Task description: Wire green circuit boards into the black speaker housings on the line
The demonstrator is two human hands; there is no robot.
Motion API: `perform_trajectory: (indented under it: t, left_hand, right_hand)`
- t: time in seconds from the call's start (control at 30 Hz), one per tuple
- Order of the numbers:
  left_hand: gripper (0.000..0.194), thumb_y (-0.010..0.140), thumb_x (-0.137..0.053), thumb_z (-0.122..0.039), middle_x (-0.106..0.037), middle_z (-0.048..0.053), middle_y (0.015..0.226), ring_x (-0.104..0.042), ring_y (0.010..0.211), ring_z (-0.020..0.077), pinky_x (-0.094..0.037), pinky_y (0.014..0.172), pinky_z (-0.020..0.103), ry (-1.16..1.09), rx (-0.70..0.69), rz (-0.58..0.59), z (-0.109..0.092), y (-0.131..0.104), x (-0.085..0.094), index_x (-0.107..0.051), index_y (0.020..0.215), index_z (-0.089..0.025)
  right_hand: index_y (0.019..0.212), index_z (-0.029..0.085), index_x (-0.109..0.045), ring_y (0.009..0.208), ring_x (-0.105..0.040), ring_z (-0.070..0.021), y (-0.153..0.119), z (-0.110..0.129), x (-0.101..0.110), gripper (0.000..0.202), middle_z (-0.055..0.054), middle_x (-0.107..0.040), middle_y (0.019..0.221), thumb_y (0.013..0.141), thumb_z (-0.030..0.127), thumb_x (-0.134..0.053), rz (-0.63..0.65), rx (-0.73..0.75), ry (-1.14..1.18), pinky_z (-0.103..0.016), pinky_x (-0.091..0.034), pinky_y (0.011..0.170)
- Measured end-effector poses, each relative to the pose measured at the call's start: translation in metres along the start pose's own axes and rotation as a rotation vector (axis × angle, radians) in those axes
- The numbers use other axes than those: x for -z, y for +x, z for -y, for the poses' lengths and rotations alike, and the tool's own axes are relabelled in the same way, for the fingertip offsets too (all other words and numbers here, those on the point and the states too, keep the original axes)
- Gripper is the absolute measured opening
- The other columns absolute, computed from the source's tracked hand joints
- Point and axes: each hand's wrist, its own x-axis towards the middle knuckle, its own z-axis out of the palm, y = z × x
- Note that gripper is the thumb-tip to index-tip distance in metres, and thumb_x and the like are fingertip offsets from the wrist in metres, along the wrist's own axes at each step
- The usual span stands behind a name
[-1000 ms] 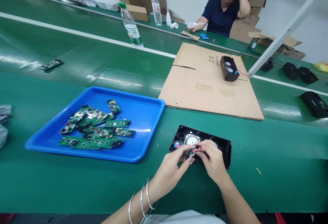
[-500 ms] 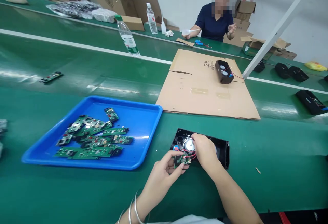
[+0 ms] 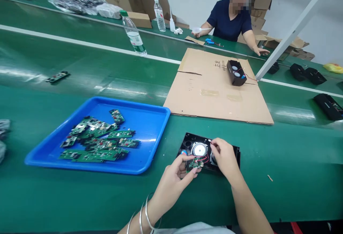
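Note:
My left hand [image 3: 179, 173] grips a small green circuit board [image 3: 195, 163] between thumb and fingers, just over the near edge of a black speaker housing [image 3: 182, 144]. Red wires [image 3: 205, 159] run from the board toward the housing. Inside the housing sits a round silver speaker [image 3: 199, 150]; a second one [image 3: 212, 158] is mostly covered by my right hand [image 3: 224, 157]. The fingertips of that hand are pinched together between the two speakers, and whatever they hold is too small to make out. A blue-and-red part [image 3: 184, 152] shows at the housing's left end.
To the left lies a blue tray [image 3: 158, 134] with several circuit boards [image 3: 99, 137]. Beyond the housing, a cardboard sheet [image 3: 214, 105] carries another open speaker housing [image 3: 236, 73]. A water bottle [image 3: 134, 37] stands farther back. Across the bench sits a person [image 3: 230, 16], one arm stretched sideways.
My right hand has shifted right, uncovering the left speaker. My left hand and the board moved slightly right. The person opposite has lowered and stretched out an arm.

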Motion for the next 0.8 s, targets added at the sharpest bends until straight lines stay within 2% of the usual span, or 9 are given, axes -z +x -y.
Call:
perform_trajectory:
  t: [0.1, 0.17, 0.23, 0.3, 0.37, 0.47, 0.63, 0.8]
  left_hand:
    - [0.023, 0.074, -0.058, -0.031, -0.071, 0.006, 0.087, -0.070, 0.083, 0.0234, -0.059, 0.073, 0.036, 0.009, -0.023, 0.003, 0.000, 0.002, -0.002, -0.054, 0.092, -0.019]
    - [0.023, 0.075, -0.057, -0.031, -0.071, 0.006, 0.087, -0.069, 0.084, 0.0226, -0.059, 0.073, 0.036, 0.024, -0.039, -0.006, 0.001, 0.004, -0.005, -0.054, 0.094, -0.019]
    - [0.023, 0.076, -0.055, -0.033, -0.070, 0.004, 0.085, -0.068, 0.081, 0.0211, -0.059, 0.072, 0.036, 0.062, -0.054, -0.023, 0.002, 0.006, -0.007, -0.053, 0.095, -0.019]
    - [0.024, 0.078, -0.053, -0.034, -0.069, 0.002, 0.077, -0.068, 0.071, 0.0193, -0.059, 0.067, 0.035, 0.133, -0.068, -0.032, 0.003, 0.009, -0.009, -0.052, 0.096, -0.019]
    - [0.024, 0.079, -0.052, -0.034, -0.068, 0.000, 0.071, -0.066, 0.063, 0.0187, -0.057, 0.061, 0.033, 0.208, -0.085, -0.019, 0.002, 0.011, -0.009, -0.051, 0.098, -0.020]
    - [0.023, 0.080, -0.051, -0.034, -0.069, 0.001, 0.073, -0.067, 0.067, 0.0203, -0.055, 0.058, 0.030, 0.286, -0.116, 0.004, 0.000, 0.012, -0.008, -0.053, 0.099, -0.021]
    - [0.024, 0.081, -0.050, -0.035, -0.070, 0.002, 0.075, -0.068, 0.074, 0.0215, -0.054, 0.064, 0.030, 0.352, -0.128, 0.030, 0.001, 0.014, -0.006, -0.053, 0.100, -0.021]
    - [0.023, 0.082, -0.046, -0.035, -0.068, 0.001, 0.074, -0.066, 0.069, 0.0199, -0.052, 0.061, 0.029, 0.389, -0.130, 0.075, 0.001, 0.016, -0.005, -0.050, 0.100, -0.021]
  right_hand:
    - [0.084, 0.020, -0.057, 0.053, -0.055, -0.0126, -0.016, -0.008, 0.016, 0.014, 0.000, -0.059, 0.069, 0.088, 0.023, -0.044, 0.086, -0.051, 0.219, -0.023, -0.045, 0.050]
    - [0.083, 0.020, -0.059, 0.062, -0.058, -0.0136, -0.025, -0.011, 0.020, 0.012, -0.002, -0.061, 0.080, 0.086, 0.023, -0.047, 0.121, -0.034, 0.363, -0.024, -0.047, 0.053]
    - [0.080, 0.020, -0.062, 0.074, -0.059, -0.0159, -0.032, -0.011, 0.020, 0.013, -0.004, -0.061, 0.085, 0.085, 0.021, -0.050, 0.122, 0.041, 0.404, -0.025, -0.048, 0.062]
    - [0.081, 0.021, -0.063, 0.079, -0.058, -0.0166, -0.035, -0.007, 0.017, 0.014, -0.004, -0.060, 0.083, 0.086, 0.020, -0.050, 0.123, 0.099, 0.376, -0.027, -0.048, 0.066]
    - [0.084, 0.021, -0.063, 0.074, -0.057, -0.0155, -0.036, -0.003, 0.014, 0.015, -0.004, -0.058, 0.082, 0.089, 0.021, -0.048, 0.127, 0.116, 0.323, -0.027, -0.048, 0.064]
    - [0.089, 0.019, -0.062, 0.072, -0.055, -0.0154, -0.036, 0.002, 0.010, 0.017, -0.005, -0.055, 0.082, 0.091, 0.022, -0.045, 0.098, 0.173, 0.211, -0.027, -0.046, 0.062]
    - [0.091, 0.017, -0.061, 0.070, -0.054, -0.0161, -0.036, 0.002, 0.005, 0.027, -0.006, -0.053, 0.081, 0.095, 0.024, -0.035, 0.050, 0.266, 0.027, -0.028, -0.046, 0.061]
    - [0.091, 0.016, -0.059, 0.068, -0.055, -0.0143, -0.037, 0.002, 0.003, 0.027, -0.006, -0.053, 0.081, 0.096, 0.025, -0.034, 0.004, 0.288, 0.008, -0.026, -0.046, 0.060]
